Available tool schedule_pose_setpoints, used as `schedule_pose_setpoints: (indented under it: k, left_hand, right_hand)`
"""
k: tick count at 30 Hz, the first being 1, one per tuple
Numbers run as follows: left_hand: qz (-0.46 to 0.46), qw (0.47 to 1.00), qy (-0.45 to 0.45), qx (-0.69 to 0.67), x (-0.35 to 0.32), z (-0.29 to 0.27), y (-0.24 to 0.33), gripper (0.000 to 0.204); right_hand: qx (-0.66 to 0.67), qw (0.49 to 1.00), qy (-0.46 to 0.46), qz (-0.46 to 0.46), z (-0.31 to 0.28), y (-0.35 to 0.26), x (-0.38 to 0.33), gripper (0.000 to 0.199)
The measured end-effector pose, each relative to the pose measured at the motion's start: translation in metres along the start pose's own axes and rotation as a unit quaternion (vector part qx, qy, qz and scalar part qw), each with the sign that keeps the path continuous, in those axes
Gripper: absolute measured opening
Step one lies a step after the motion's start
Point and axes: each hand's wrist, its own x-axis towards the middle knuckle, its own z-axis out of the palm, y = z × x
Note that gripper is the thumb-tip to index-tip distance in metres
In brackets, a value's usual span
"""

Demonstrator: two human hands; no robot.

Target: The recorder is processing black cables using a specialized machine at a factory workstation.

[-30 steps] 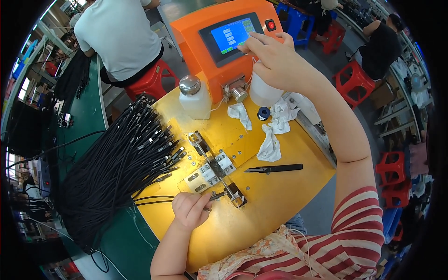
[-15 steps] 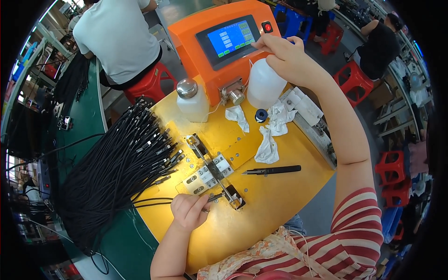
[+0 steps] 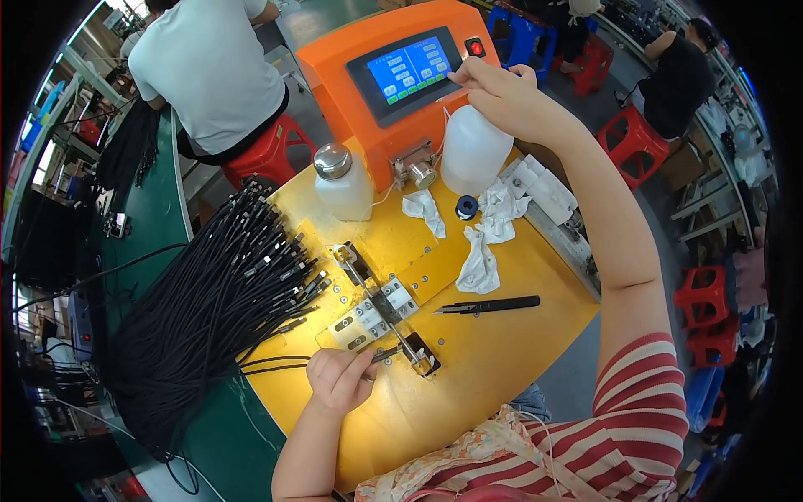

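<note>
My left hand (image 3: 341,378) is closed in a pinch on a black cable (image 3: 280,362). The cable's end points at the metal bar of a clamp fixture (image 3: 386,306), bolted to a yellow plate (image 3: 502,368). Up at the orange machine (image 3: 330,71), my right hand (image 3: 506,96) holds nothing, its fingers apart. A fingertip is at the lower right edge of the touch screen (image 3: 410,74); whether it presses I cannot tell. On the screen are two columns of fields over a row of green buttons. Left of the fixture lies a big bundle of black cables (image 3: 184,326).
A white pump bottle (image 3: 345,191), a white tub (image 3: 477,151), crumpled tissues (image 3: 479,263), a small dark-blue roll (image 3: 467,207) and a black craft knife (image 3: 493,305) stand or lie on the plate. A metal bracket (image 3: 552,217) edges it at right. Other people sit on red stools nearby.
The touch screen has switched from one page to another, now with two columns of fields. Both hands stay almost where they were; the view has shifted slightly.
</note>
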Motion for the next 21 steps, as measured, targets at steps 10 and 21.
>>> schedule_pose_setpoints:
  k: [10,21]
  left_hand:
    - [-0.006,1.000,-0.004,-0.019,0.005,-0.001,0.001,0.019]
    - [-0.004,1.000,-0.004,-0.019,0.003,-0.001,0.000,0.019]
  right_hand:
    - [-0.016,0.998,-0.002,-0.053,-0.006,-0.019,-0.011,0.038]
    - [-0.033,0.991,0.059,-0.113,0.007,-0.031,-0.001,0.039]
